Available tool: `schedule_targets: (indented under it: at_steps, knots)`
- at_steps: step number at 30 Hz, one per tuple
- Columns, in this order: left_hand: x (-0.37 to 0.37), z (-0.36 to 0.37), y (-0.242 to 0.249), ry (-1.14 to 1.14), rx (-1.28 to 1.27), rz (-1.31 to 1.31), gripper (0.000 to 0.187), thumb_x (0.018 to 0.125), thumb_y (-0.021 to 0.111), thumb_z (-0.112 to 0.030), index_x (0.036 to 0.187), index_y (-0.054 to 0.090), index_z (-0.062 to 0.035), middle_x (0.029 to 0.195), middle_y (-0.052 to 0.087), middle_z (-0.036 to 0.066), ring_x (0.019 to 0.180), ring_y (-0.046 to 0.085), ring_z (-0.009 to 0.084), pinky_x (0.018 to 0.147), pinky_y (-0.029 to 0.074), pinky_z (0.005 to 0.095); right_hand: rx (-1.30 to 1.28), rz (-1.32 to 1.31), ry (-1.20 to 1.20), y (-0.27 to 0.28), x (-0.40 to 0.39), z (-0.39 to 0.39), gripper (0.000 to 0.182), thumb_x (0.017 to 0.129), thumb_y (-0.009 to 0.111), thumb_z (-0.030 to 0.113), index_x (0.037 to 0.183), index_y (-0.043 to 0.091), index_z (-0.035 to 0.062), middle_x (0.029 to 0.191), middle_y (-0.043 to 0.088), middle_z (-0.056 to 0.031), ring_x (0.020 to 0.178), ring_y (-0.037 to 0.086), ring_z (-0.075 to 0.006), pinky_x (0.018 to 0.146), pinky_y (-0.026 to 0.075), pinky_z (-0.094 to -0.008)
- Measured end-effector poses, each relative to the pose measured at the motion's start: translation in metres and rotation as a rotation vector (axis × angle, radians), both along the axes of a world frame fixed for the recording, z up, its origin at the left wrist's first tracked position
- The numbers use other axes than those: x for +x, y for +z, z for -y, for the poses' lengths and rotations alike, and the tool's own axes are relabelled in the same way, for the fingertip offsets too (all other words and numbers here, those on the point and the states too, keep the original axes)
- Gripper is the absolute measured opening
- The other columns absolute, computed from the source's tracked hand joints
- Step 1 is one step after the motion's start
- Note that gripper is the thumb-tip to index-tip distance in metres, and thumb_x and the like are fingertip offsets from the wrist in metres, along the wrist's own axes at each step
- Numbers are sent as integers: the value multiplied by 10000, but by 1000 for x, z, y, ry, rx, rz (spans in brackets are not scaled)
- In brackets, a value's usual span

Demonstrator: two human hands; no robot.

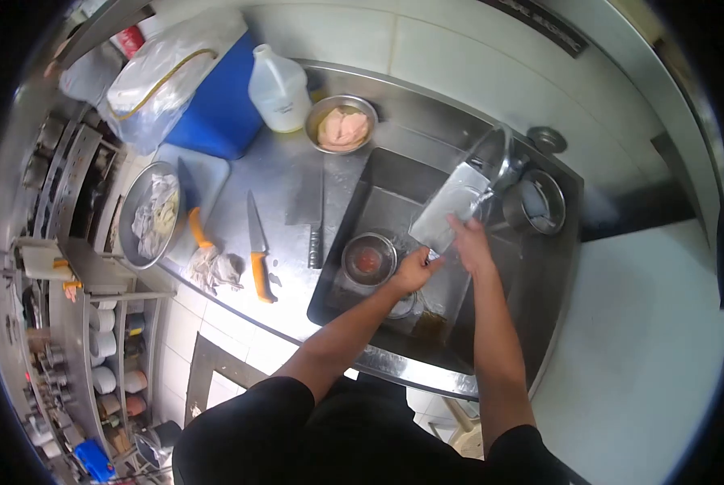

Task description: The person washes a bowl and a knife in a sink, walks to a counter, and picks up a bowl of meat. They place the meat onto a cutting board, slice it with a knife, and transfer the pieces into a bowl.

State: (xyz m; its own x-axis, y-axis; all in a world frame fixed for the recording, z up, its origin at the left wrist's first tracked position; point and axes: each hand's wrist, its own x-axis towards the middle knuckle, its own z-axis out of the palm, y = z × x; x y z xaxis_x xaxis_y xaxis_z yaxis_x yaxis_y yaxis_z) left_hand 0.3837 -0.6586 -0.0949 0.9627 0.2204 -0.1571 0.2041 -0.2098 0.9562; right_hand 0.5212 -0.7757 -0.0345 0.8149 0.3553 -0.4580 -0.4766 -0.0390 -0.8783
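Over the sink (378, 202), a cleaver with a broad, wet rectangular blade (451, 206) is tilted under the faucet (509, 158). My left hand (413, 272) is closed around its handle end, most of which is hidden. Lower on the blade, my right hand (468, 242) grips it with fingers against the flat. A round metal strainer (369, 259) with something reddish inside sits in the sink, left of my hands. Near the sink's front wall lies a brown scouring pad (430, 326).
On the counter left of the sink lie another cleaver (315, 242), an orange-handled knife (259, 271) and a cloth (214, 269). Behind are a bowl of pale pink meat (343, 129), a plastic jug (281, 93) and a blue bin (216, 117). A metal pot (534, 202) stands at the right corner.
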Motion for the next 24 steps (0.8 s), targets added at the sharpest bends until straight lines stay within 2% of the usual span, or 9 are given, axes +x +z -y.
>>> schedule_targets:
  at_steps: [5,9,12,15,18,20,21,23,24]
  knots:
    - [-28,-6,9,-113,-60,-75,389,933,719,-397,941,623,-21,739,645,151,650,593,257,644,477,411,107,-36,-47,16,-20,-3,313,968,707,156,1253,638,46,1158,692,-63,1004,681,-180,850,563,-364]
    - [-54,-7,19,-145,-97,-227,324,934,712,-346,942,640,-31,660,607,105,600,575,196,624,479,376,130,-2,-109,4,-19,-4,245,965,705,161,1148,669,2,1051,703,-61,910,678,-165,740,560,-325]
    - [-72,-1,7,-122,-195,-268,332,893,710,-344,980,657,-28,776,683,146,725,661,256,708,512,407,64,-29,2,3,-56,-3,247,980,681,171,1132,668,-23,977,706,-64,864,681,-168,748,555,-326]
    - [-90,5,-26,-73,-82,-68,395,888,696,-389,988,660,-8,829,690,202,799,688,346,753,528,455,-114,-42,216,4,-129,-13,239,1007,646,208,1098,654,-13,858,707,-64,829,692,-171,734,544,-306]
    - [-126,-2,-25,-176,38,-10,464,874,708,-469,964,674,-15,882,702,224,861,697,394,781,542,471,-184,29,205,-13,-164,-24,310,1035,600,241,1170,632,-36,855,722,-102,819,695,-185,744,549,-330]
    - [-154,-43,39,-463,64,-252,456,874,711,-479,958,685,-31,886,707,216,861,701,381,782,546,462,-336,81,276,14,-178,-50,333,1049,567,250,1246,607,-15,899,723,-110,815,695,-190,744,545,-343]
    - [-168,-66,67,-429,39,-266,431,878,719,-449,1003,673,-40,909,711,203,880,704,369,788,547,455,-411,107,306,29,-188,-63,348,1056,550,254,1285,594,-5,921,724,-114,814,694,-192,744,543,-350]
    - [-196,-116,105,-372,-10,-291,402,887,735,-390,1093,650,-56,954,721,179,919,711,345,801,547,441,-451,656,290,42,-207,-97,360,1056,541,243,1328,551,7,869,691,-96,743,673,-173,678,535,-338]
    - [-211,-136,98,-156,52,-250,350,887,741,-362,1050,659,-63,935,716,158,897,710,331,785,549,439,-462,934,269,45,-211,-113,369,1057,537,238,1349,530,13,843,675,-88,708,663,-164,645,530,-332]
